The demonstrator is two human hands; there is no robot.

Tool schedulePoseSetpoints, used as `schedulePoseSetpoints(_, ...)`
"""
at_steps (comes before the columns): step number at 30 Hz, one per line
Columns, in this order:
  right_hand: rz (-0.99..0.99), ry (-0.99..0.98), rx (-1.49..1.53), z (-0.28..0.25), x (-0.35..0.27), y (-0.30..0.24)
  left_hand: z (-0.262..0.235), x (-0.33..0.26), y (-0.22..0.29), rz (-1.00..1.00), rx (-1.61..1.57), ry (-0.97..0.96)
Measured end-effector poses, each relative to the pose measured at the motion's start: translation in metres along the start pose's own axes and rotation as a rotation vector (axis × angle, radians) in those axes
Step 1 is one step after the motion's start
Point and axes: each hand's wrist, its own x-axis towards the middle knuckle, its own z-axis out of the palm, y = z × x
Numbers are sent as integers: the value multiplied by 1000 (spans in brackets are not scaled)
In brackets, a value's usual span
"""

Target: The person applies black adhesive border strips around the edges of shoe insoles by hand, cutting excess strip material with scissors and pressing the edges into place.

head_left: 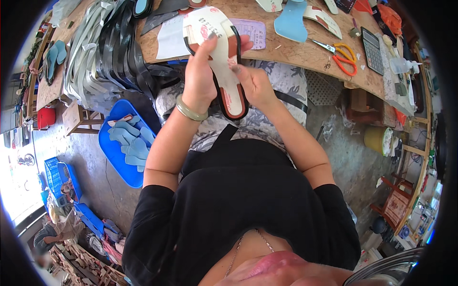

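Note:
A shoe insole board (223, 74) is held upright over my lap, its toe end away from me. Its face is white with brown patches, and a black strip runs along parts of its edge. My left hand (200, 78) grips its left side, thumb on the face. My right hand (256, 86) pinches the right side near the middle, thumb pressed on the face. Some fingers of both hands are hidden behind the board. Beyond it on the worktable (286, 52) lie a white sheet (169, 40) and a purple printed slip (253, 33).
Orange-handled scissors (344, 58), a calculator (372, 50), a light-blue insole (291, 21) and a white-and-brown insole (323, 20) lie on the right of the table. Grey and black straps (98, 52) hang at left. A blue basin (107, 140) on the floor holds several light-blue insoles.

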Motion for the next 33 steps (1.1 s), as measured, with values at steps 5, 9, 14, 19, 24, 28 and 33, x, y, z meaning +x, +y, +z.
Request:
schedulePoseSetpoints(5, 325, -166, 185, 4, -38, 3, -1, 12, 12, 65, 38, 136)
schedulePoseSetpoints(9, 317, -63, 173, 7, -37, -1, 4, 5, 7, 145, 152, 75)
schedulePoseSetpoints(14, 475, -54, 430, 4, -29, -2, -7, -9, -18, -57, -68, -103)
schedulePoseSetpoints(19, 484, -159, 583, 10, -28, -5, -13, -4, -17, -53, -168, -123)
schedulePoseSetpoints(24, 514, -171, 672, 11, -26, -7, -7, -12, -8, -34, 52, -49)
schedulePoseSetpoints(28, 513, -152, 582, 15, -28, -9, -11, -14, -10, -19, 0, 35)
schedulePoseSetpoints(33, 479, -61, 323, 15, -25, -4, -14, -18, -22, 192, 266, 242)
